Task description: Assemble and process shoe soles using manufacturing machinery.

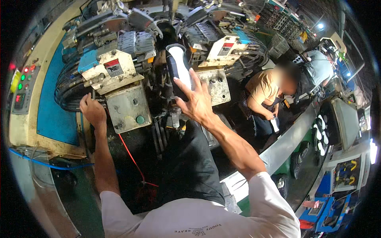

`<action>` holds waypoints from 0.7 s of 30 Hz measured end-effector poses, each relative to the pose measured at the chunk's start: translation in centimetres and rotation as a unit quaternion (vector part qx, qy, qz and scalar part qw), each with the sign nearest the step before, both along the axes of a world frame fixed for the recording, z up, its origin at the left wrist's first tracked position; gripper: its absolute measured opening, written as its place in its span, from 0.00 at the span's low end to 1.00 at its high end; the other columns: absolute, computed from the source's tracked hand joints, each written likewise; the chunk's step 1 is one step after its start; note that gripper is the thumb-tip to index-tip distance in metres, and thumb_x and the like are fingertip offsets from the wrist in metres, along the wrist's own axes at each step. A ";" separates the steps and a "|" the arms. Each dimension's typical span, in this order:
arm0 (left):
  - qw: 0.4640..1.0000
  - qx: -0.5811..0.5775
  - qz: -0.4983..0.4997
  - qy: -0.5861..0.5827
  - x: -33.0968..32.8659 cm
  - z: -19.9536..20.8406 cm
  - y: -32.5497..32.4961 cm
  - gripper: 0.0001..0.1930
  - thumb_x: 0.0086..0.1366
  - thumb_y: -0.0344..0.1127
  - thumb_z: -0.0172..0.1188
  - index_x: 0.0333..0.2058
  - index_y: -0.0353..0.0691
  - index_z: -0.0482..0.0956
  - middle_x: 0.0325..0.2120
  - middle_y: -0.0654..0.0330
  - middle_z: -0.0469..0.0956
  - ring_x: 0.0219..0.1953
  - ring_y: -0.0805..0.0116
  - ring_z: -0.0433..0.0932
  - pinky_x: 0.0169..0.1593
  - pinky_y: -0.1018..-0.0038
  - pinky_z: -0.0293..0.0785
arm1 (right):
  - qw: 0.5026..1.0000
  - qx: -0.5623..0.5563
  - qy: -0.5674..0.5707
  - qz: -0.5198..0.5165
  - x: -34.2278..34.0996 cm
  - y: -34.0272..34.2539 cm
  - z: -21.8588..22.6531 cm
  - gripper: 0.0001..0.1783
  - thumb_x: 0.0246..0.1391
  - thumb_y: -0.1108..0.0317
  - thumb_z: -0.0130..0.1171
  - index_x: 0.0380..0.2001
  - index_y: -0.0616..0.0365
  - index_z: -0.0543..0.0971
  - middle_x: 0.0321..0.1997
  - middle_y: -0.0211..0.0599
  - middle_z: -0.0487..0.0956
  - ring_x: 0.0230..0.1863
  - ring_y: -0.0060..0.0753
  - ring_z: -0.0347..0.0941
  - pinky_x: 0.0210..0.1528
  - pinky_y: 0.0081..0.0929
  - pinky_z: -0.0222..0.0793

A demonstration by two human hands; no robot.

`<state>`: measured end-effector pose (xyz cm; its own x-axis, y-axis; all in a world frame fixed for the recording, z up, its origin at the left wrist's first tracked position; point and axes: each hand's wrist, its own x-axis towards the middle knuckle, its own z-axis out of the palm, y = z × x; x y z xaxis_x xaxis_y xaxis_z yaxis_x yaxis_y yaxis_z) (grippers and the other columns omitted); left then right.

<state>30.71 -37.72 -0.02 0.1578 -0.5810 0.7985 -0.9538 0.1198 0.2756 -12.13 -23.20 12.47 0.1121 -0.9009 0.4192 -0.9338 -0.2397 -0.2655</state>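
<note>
In the middle of the machine (115, 63), a dark shoe upper (172, 65) stands with its white sole side (181, 65) facing me. My right hand (196, 99) reaches up to its lower right edge with fingers spread; the fingertips lie at or just over the white surface, and I cannot tell how firmly they touch. My left hand (93, 110) is at the machine's left side, fingers curled around a short metal rod (93, 94) beside the metal box. Its grip is partly hidden by the hand itself.
A metal box with a green button (139, 119) hangs between my hands. At far left is a control panel (24, 89) with lit buttons. To the right, a seated person (266, 91) holds a white piece near a curved conveyor edge (278, 152); shoes (299, 158) lie beyond.
</note>
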 end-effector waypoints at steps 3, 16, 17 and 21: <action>0.999 -0.037 -0.009 -0.001 -1.4 0.8 1.0 0.17 0.81 0.32 0.53 0.64 0.37 0.79 0.61 0.49 0.71 0.60 0.46 0.73 0.56 0.50 0.77 | 0.997 0.062 -0.042 -0.033 1.0 -1.9 -0.9 0.41 0.56 0.57 0.72 0.74 0.31 0.75 0.84 0.60 0.55 0.69 0.76 0.66 0.69 0.63 0.70; 0.993 -0.092 -0.069 0.029 -1.8 0.2 -0.2 0.17 0.79 0.30 0.53 0.62 0.35 0.81 0.52 0.46 0.76 0.50 0.46 0.76 0.53 0.52 0.75 | 0.998 0.005 0.053 -0.035 1.8 -2.5 -2.5 0.51 0.52 0.58 0.77 0.78 0.29 0.67 0.85 0.65 0.48 0.67 0.80 0.64 0.68 0.66 0.72; 0.994 -0.075 -0.066 0.044 -0.7 -0.3 0.0 0.17 0.79 0.29 0.53 0.62 0.34 0.81 0.52 0.45 0.76 0.49 0.46 0.76 0.53 0.51 0.75 | 0.998 0.012 0.062 -0.031 2.2 -2.3 -2.3 0.54 0.50 0.58 0.79 0.79 0.30 0.65 0.85 0.65 0.47 0.69 0.81 0.63 0.68 0.66 0.71; 0.970 -0.008 -0.110 0.215 4.8 -4.2 -2.0 0.18 0.80 0.29 0.53 0.63 0.34 0.80 0.52 0.43 0.75 0.47 0.46 0.76 0.51 0.50 0.74 | 0.999 0.013 0.030 -0.015 3.3 -2.2 -2.5 0.58 0.45 0.60 0.81 0.80 0.30 0.64 0.85 0.65 0.47 0.74 0.84 0.57 0.76 0.63 0.62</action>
<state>35.46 -39.69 -4.27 0.3522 -0.6258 0.6959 -0.7022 0.3149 0.6386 -8.82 -25.39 9.99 0.1085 -0.9145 0.3897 -0.9549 -0.2048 -0.2148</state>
